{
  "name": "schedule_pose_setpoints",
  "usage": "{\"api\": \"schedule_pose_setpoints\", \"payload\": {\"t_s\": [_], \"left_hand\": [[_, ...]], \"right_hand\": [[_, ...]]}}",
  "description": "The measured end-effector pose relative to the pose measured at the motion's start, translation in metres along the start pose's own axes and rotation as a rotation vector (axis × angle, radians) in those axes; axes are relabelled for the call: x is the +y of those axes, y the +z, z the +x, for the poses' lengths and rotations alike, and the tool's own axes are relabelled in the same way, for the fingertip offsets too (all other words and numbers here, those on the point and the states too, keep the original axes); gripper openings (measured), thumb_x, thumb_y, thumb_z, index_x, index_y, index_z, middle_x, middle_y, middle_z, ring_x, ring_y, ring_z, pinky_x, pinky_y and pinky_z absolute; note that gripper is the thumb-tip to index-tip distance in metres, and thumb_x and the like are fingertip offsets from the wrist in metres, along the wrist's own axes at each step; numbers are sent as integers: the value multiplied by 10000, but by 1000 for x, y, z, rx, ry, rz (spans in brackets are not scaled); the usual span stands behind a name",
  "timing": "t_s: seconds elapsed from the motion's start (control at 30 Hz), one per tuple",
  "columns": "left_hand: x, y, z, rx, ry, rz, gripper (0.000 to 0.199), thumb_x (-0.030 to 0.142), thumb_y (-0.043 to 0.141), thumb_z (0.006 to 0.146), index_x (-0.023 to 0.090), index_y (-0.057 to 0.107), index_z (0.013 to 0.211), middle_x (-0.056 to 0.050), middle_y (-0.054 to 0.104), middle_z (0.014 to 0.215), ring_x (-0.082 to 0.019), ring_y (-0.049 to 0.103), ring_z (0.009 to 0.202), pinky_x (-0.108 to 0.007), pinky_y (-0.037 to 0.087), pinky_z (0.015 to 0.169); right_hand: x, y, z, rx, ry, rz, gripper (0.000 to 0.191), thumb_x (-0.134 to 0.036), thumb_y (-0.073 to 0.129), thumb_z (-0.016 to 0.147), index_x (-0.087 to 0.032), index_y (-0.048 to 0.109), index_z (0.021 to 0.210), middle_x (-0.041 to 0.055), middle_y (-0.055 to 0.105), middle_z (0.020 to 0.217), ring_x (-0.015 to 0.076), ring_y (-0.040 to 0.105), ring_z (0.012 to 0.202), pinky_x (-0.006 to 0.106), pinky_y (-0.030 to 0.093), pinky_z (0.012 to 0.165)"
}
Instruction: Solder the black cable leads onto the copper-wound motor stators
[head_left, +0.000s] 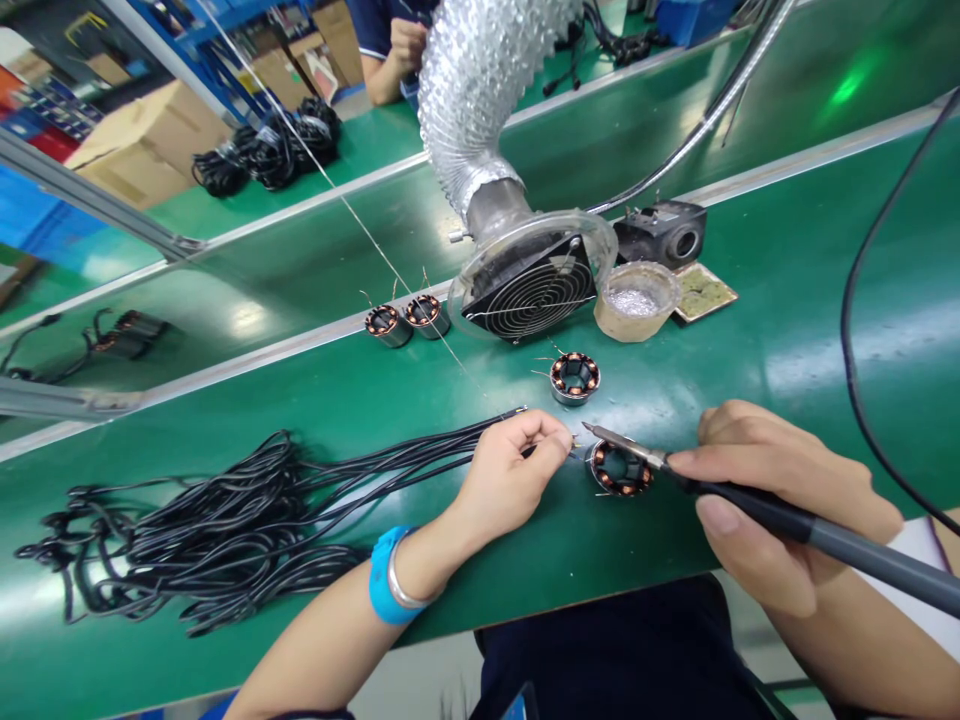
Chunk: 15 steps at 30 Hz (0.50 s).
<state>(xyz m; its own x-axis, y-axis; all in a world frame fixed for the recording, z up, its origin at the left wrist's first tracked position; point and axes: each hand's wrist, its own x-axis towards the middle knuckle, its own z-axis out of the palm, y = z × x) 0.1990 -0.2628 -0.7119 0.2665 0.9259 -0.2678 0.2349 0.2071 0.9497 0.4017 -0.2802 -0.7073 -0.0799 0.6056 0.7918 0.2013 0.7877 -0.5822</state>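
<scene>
My right hand (780,500) grips a soldering iron (780,515), its tip pointing left above a motor stator (621,470) with copper windings. Thumb and index finger of my left hand (510,465) are pinched together on a black power cable, with thin wire ends poking out beside the stator. A bundle of black power cables (217,530) lies to the left, its ends running up to my left hand. Behind the near stator sits another stator (575,378), its thin leads pointing left. How the pinched wires meet the stator's leads is too small to tell.
A fume extractor hood (536,285) on a silver duct (480,90) hangs ahead. Right of it are a solder cup (637,300), a sponge (705,292) and an iron stand (664,235). Two stators (388,326) stand left; another person's hand (409,45) shows across the bench.
</scene>
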Motion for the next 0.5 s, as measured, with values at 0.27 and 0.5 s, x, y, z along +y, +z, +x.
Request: {"api": "schedule_pose_setpoints", "payload": {"t_s": [0.27, 0.5], "left_hand": [[2, 0, 1, -6, 11, -14, 178, 297, 589, 829, 165, 611, 711, 39, 507, 615, -101, 433, 598, -225, 368, 598], [1, 0, 0, 2, 2, -7, 198, 322, 586, 829, 164, 607, 712, 38, 492, 611, -101, 423, 590, -226, 355, 584]], "right_hand": [[5, 2, -1, 67, -48, -1, 394, -68, 593, 706, -94, 730, 1075, 50, 611, 698, 157, 535, 553, 336, 386, 458], [6, -1, -4, 71, -26, -11, 442, -79, 618, 704, -132, 733, 1128, 56, 626, 727, 184, 551, 573, 362, 412, 475]]}}
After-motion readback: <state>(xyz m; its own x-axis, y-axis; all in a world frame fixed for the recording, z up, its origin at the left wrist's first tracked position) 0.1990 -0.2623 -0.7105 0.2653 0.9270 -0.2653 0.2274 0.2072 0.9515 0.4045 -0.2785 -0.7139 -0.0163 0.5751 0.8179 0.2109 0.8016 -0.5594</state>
